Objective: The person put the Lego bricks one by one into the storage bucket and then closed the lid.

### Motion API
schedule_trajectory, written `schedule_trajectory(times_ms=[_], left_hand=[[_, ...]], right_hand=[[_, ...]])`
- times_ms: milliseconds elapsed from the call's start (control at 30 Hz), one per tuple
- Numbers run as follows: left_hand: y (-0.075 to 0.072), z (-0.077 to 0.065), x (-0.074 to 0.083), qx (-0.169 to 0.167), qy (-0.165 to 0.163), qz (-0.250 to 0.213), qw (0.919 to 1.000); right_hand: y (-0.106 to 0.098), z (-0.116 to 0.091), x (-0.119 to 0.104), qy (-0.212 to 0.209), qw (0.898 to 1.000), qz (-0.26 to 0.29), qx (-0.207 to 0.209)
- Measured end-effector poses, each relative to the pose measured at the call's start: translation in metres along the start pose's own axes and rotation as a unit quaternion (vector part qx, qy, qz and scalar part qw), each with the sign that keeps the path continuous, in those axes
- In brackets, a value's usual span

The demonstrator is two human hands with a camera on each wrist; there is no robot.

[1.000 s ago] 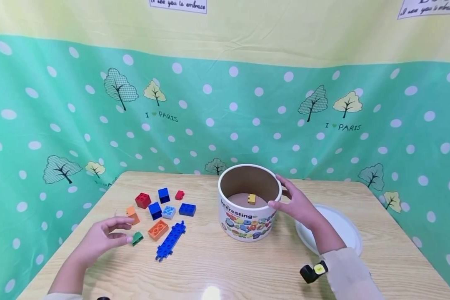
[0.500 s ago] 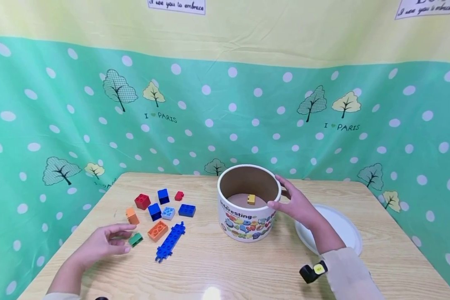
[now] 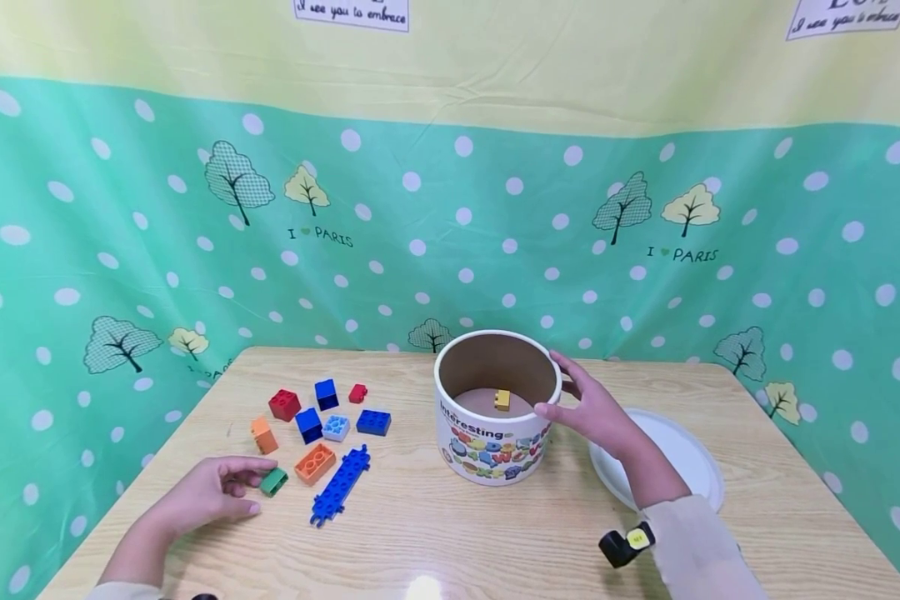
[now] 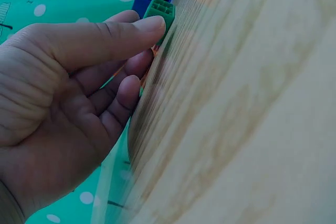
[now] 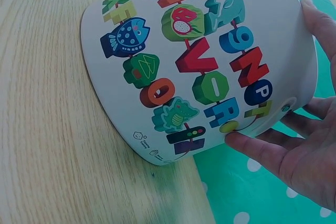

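Observation:
My left hand (image 3: 208, 493) is beside a small green toy brick (image 3: 273, 482) on the table. Its forefinger reaches along the brick's far side, while the thumb lies apart on the near side. In the left wrist view, the thumb (image 4: 113, 40) overlaps the green brick (image 4: 159, 17); the other fingers are loosely bent. My right hand (image 3: 592, 408) holds the side of a white round bucket (image 3: 487, 454) printed with letters, thumb and fingers spread round its wall. A yellow brick (image 3: 502, 400) lies inside the bucket. The right wrist view shows fingertips on the printed wall (image 5: 210, 51).
Around the green brick lie orange bricks (image 3: 315, 463) (image 3: 263, 435), a red brick (image 3: 285, 405), several blue bricks (image 3: 373, 422), a small red piece (image 3: 357, 392) and a long blue plate (image 3: 341, 485). A white lid (image 3: 667, 454) lies flat right of the bucket. A curtain (image 3: 450, 208) hangs behind the table.
My left hand has shifted down and slightly right, its forefinger coming close against the green brick, which has turned slightly. The right hand and the bucket have stayed put.

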State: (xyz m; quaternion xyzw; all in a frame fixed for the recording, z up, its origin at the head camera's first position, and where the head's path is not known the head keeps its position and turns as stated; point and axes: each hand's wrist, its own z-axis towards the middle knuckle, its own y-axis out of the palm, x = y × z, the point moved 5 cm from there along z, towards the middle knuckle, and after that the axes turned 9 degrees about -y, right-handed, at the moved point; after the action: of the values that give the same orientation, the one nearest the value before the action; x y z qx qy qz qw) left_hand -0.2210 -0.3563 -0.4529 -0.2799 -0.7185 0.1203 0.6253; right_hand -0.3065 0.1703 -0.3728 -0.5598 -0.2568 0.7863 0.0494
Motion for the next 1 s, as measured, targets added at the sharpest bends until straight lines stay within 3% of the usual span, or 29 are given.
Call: schedule_trajectory(times_ms=[333, 1000], left_hand=[[0.0019, 0.0028, -0.0003, 0.015, -0.007, 0.018, 0.9997], [-0.0012, -0.0024, 0.0075, 0.035, -0.028, -0.006, 0.9990]], right_hand=[[0.0003, 0.0003, -0.0014, -0.005, 1.000, 0.004, -0.002], [0.0011, -0.0010, -0.0018, -0.002, 1.000, 0.005, 0.000]])
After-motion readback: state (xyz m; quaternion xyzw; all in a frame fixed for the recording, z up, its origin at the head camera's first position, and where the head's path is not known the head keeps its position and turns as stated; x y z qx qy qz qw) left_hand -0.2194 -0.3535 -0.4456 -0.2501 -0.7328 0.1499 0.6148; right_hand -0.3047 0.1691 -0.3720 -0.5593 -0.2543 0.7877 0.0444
